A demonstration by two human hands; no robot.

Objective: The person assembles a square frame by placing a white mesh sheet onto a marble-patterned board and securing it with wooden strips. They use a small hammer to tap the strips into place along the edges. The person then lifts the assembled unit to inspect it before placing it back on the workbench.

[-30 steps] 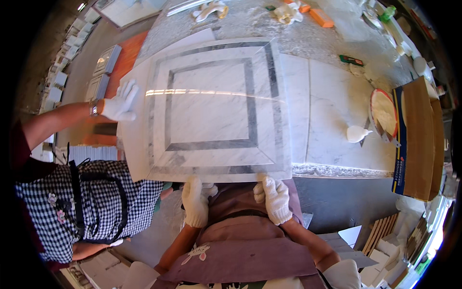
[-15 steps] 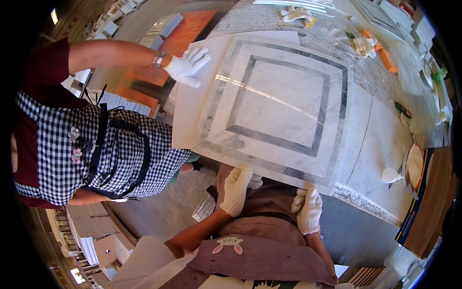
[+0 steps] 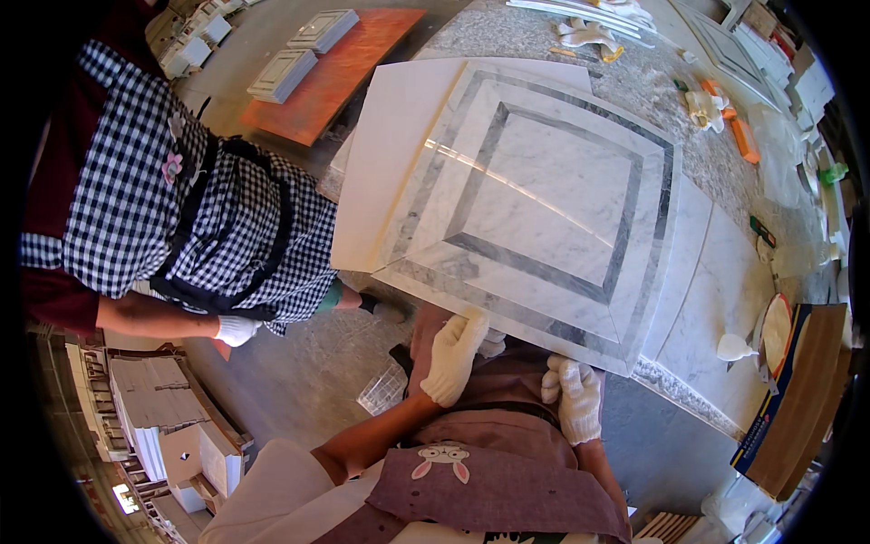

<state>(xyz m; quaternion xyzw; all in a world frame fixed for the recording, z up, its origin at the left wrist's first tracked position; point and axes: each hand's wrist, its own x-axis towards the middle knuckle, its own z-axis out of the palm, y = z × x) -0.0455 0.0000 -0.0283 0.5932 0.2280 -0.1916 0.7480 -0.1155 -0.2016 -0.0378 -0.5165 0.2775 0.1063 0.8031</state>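
Observation:
A square marble panel (image 3: 553, 181) with grey inlaid borders lies on a white sheet (image 3: 381, 154), atop a stone-topped table. My left hand (image 3: 456, 358), in a white knitted glove, pinches the panel's near edge, its thumb on top and other fingers partly hidden below. Just below the edge, nearer the panel's right corner, my gloved right hand (image 3: 575, 396) is curled closed, and I see nothing in it. To the left stands a co-worker in a checked apron (image 3: 236, 208); their gloved hand (image 3: 237, 330) hangs low by their side.
White gloves (image 3: 587, 36) and orange blocks (image 3: 744, 140) lie on the stone table (image 3: 625, 100). At right are a round dish (image 3: 777, 331) and a cardboard box (image 3: 807, 390). Stacked panels (image 3: 283, 74) rest on an orange board (image 3: 362, 63). Cartons (image 3: 195, 462) stand at lower left.
The co-worker has lifted their gloved hand off the white sheet and turned away; another gloved hand now shows low at their side. My right hand has come slightly off the panel's edge.

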